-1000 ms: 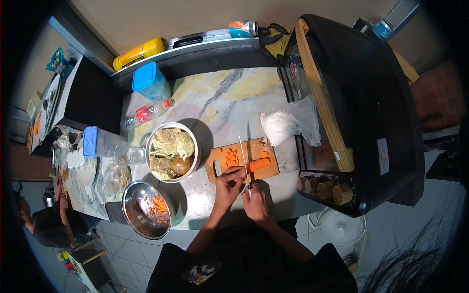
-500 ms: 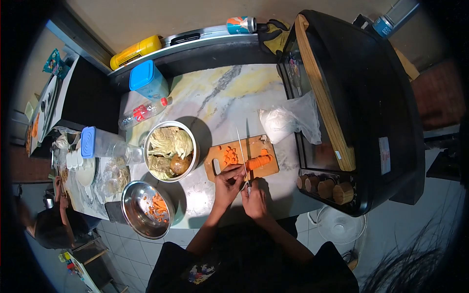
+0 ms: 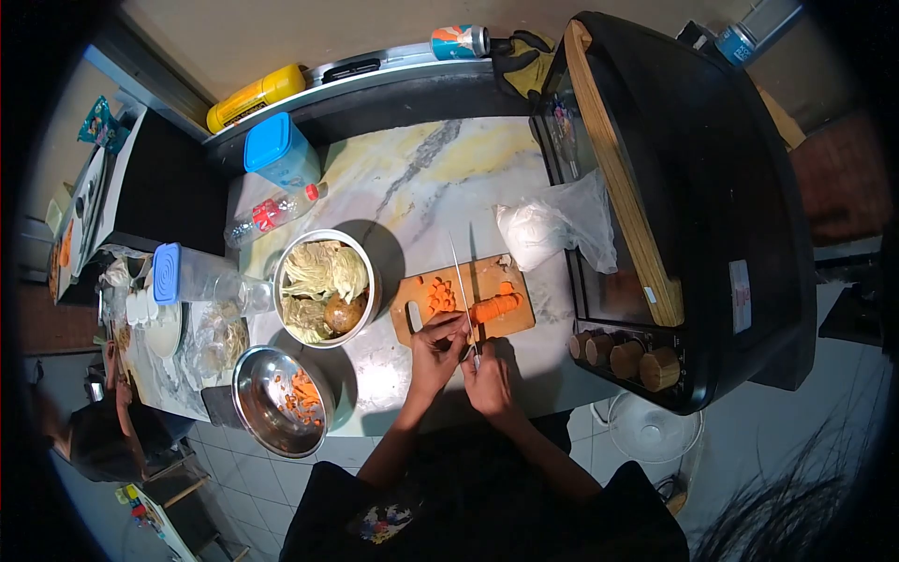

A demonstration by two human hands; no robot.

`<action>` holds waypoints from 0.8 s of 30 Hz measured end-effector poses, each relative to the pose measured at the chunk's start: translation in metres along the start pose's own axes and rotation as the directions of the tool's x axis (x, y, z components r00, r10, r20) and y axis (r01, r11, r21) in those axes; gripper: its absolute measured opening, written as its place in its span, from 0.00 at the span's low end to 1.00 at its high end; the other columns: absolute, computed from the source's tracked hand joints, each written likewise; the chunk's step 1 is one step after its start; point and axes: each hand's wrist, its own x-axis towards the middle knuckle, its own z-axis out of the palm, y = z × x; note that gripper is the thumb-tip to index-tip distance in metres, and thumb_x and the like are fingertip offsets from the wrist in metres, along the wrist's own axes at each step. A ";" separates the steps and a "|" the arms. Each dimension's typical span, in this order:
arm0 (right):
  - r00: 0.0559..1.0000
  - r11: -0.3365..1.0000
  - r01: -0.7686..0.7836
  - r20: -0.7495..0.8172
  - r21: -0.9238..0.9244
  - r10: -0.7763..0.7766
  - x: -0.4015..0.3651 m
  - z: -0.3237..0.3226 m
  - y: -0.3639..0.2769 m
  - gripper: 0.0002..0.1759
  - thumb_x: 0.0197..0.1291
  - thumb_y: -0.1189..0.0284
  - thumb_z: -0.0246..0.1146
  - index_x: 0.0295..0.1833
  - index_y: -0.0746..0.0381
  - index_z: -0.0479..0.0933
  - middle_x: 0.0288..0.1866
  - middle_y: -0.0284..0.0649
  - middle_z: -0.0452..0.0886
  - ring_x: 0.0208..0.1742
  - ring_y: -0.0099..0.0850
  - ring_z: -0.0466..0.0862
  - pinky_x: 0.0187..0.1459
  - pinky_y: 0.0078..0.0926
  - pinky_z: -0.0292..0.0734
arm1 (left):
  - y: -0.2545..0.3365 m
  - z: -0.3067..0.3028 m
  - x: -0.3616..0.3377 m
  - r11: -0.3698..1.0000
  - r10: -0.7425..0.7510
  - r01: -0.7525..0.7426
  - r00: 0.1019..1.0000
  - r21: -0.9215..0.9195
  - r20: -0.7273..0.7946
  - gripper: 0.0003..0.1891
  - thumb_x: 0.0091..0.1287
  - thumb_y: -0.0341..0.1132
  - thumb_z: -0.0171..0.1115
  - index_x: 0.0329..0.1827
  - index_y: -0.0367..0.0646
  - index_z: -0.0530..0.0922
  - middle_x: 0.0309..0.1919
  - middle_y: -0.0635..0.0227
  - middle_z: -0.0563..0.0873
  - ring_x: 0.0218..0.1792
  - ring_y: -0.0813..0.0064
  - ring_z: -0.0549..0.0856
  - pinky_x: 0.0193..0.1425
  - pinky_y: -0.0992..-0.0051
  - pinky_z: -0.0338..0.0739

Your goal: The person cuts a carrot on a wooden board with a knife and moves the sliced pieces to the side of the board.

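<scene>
My right hand point(image 3: 488, 384) is wrapped round the handle of a knife point(image 3: 459, 272), its long blade pointing away from me over the wooden cutting board point(image 3: 405, 326). Close against the blade's left side, my left hand point(image 3: 436, 354) has its fingers pinched together; what they hold, if anything, is hidden. A row of sliced carrot point(image 3: 496, 307) lies right of the blade, with a few loose bits above it. Small carrot pieces point(image 3: 440, 298) are heaped to the left of the blade.
Left of the board stand a white bowl point(image 3: 375, 314) of cabbage and a brown round item, and a steel bowl point(image 3: 248, 412) with carrot pieces. A bag of white powder point(image 3: 534, 234) and a black oven point(image 3: 721, 234) are on the right. Another person point(image 3: 103, 436) works far left.
The view has shifted very slightly. Both hands and the knife keep nearly the same place, and the carrot pieces look unchanged.
</scene>
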 end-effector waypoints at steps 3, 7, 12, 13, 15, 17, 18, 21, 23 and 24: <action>1.000 0.999 -0.010 0.003 0.035 0.010 0.000 -0.002 -0.003 0.16 0.61 0.71 0.59 0.49 0.70 0.66 0.34 0.66 0.78 0.38 0.65 0.78 0.39 0.57 0.73 | -0.007 -0.001 0.000 0.999 0.030 -0.030 0.999 0.031 0.013 0.07 0.66 0.22 0.60 0.45 0.30 0.83 0.44 0.60 0.82 0.39 0.79 0.82 0.41 0.81 0.76; 1.000 0.999 0.007 0.018 0.046 -0.008 0.001 -0.003 -0.002 0.17 0.61 0.72 0.59 0.50 0.70 0.66 0.35 0.66 0.78 0.39 0.64 0.78 0.40 0.57 0.73 | 0.003 -0.001 0.002 0.998 0.032 -0.034 0.999 0.057 0.023 0.07 0.66 0.21 0.59 0.45 0.31 0.83 0.44 0.61 0.82 0.39 0.79 0.82 0.40 0.80 0.77; 1.000 0.998 0.023 0.012 0.057 -0.023 0.004 -0.003 0.002 0.18 0.61 0.72 0.59 0.51 0.71 0.65 0.35 0.65 0.78 0.40 0.63 0.79 0.39 0.56 0.74 | -0.002 0.000 0.002 0.998 0.060 -0.061 0.998 0.035 0.023 0.07 0.66 0.21 0.60 0.44 0.31 0.83 0.43 0.60 0.83 0.39 0.79 0.81 0.41 0.80 0.77; 0.999 0.998 0.042 0.014 0.056 -0.043 0.004 -0.003 0.003 0.18 0.61 0.72 0.59 0.52 0.71 0.65 0.35 0.65 0.78 0.40 0.63 0.79 0.39 0.56 0.74 | -0.002 0.000 0.002 0.999 0.029 -0.030 0.999 0.030 0.019 0.07 0.66 0.22 0.60 0.44 0.31 0.83 0.43 0.60 0.83 0.40 0.79 0.81 0.41 0.80 0.76; 0.998 0.997 0.060 0.017 0.054 -0.061 0.003 -0.003 0.003 0.19 0.61 0.72 0.59 0.53 0.71 0.65 0.35 0.65 0.79 0.40 0.63 0.79 0.39 0.56 0.74 | 0.000 0.000 0.001 1.000 -0.002 0.002 1.000 0.024 0.015 0.08 0.65 0.22 0.61 0.45 0.31 0.83 0.43 0.60 0.83 0.40 0.79 0.81 0.42 0.80 0.76; 0.999 0.998 0.016 0.032 0.059 -0.018 0.004 -0.003 0.000 0.21 0.61 0.72 0.60 0.56 0.70 0.65 0.37 0.64 0.79 0.40 0.62 0.79 0.40 0.55 0.75 | 0.006 -0.001 0.001 1.000 -0.004 0.003 1.000 0.024 0.020 0.08 0.66 0.22 0.61 0.45 0.32 0.83 0.44 0.59 0.83 0.40 0.78 0.81 0.42 0.79 0.76; 0.999 0.998 0.017 0.031 0.059 -0.019 0.004 -0.003 0.000 0.21 0.61 0.72 0.60 0.56 0.70 0.65 0.37 0.64 0.79 0.40 0.62 0.79 0.40 0.55 0.75 | 0.003 -0.001 0.002 1.000 -0.003 0.002 1.000 0.025 0.020 0.08 0.66 0.22 0.61 0.45 0.32 0.83 0.44 0.59 0.83 0.40 0.78 0.81 0.42 0.79 0.76; 0.999 0.999 0.013 0.036 0.045 -0.015 0.006 -0.002 0.000 0.24 0.60 0.72 0.60 0.60 0.69 0.64 0.38 0.63 0.80 0.42 0.61 0.80 0.41 0.53 0.75 | -0.001 -0.001 0.002 0.999 0.026 -0.026 0.999 0.035 0.019 0.08 0.66 0.22 0.61 0.45 0.32 0.84 0.44 0.59 0.83 0.40 0.78 0.81 0.42 0.79 0.76; 0.999 0.998 0.029 0.033 0.062 -0.031 0.006 -0.002 0.000 0.27 0.59 0.73 0.60 0.63 0.68 0.62 0.39 0.61 0.80 0.43 0.61 0.80 0.41 0.52 0.75 | 0.006 -0.002 0.002 0.999 0.025 -0.026 0.999 0.046 0.029 0.08 0.66 0.22 0.60 0.45 0.33 0.84 0.44 0.58 0.83 0.41 0.77 0.82 0.43 0.79 0.76; 0.999 0.998 0.028 0.034 0.062 -0.030 0.006 -0.001 0.001 0.27 0.59 0.73 0.60 0.63 0.68 0.62 0.39 0.61 0.80 0.43 0.61 0.80 0.41 0.52 0.75 | 0.006 -0.002 0.002 0.999 0.024 -0.025 0.999 0.045 0.029 0.08 0.66 0.22 0.60 0.45 0.33 0.84 0.44 0.58 0.83 0.41 0.77 0.82 0.43 0.79 0.76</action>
